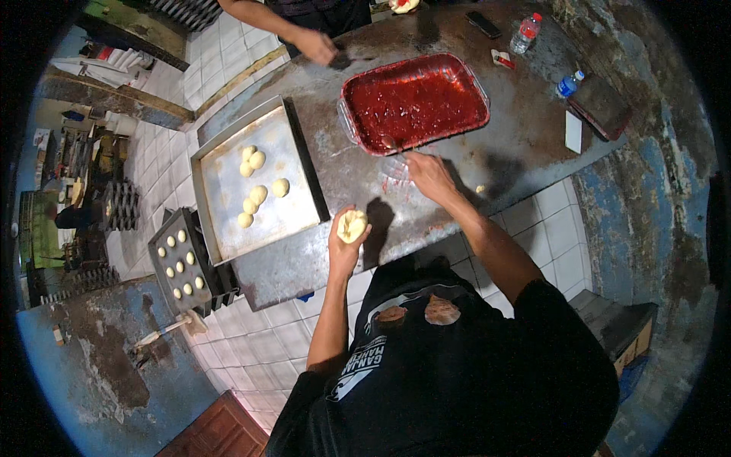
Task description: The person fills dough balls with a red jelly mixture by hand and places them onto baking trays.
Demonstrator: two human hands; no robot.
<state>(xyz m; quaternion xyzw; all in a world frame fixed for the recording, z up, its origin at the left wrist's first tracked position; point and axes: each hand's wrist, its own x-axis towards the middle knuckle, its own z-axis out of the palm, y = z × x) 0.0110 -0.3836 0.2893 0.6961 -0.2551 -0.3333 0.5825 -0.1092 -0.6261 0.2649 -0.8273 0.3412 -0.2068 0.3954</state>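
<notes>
My left hand (344, 242) cups a piece of pale dough (352, 226), pressed into a hollow on top, just off the table's near edge. My right hand (431, 177) is closed on a spoon (391, 143) whose bowl is at the near rim of a rectangular tray (449, 139) of glossy red filling. Under that hand lies something clear, like a plastic dish (394, 167), smeared with red. Several dough balls (257, 160) sit in a large shallow metal pan (298, 145) on the left of the table.
Across the table (327, 166) a co-worker's hand (316, 47) reaches over the edge; their other holds dough with red filling (403, 6). A darker baking tray (199, 263) bears several dough balls at lower left. Bottles (525, 33), a phone (483, 24) and a dark case (601, 105) stand at right.
</notes>
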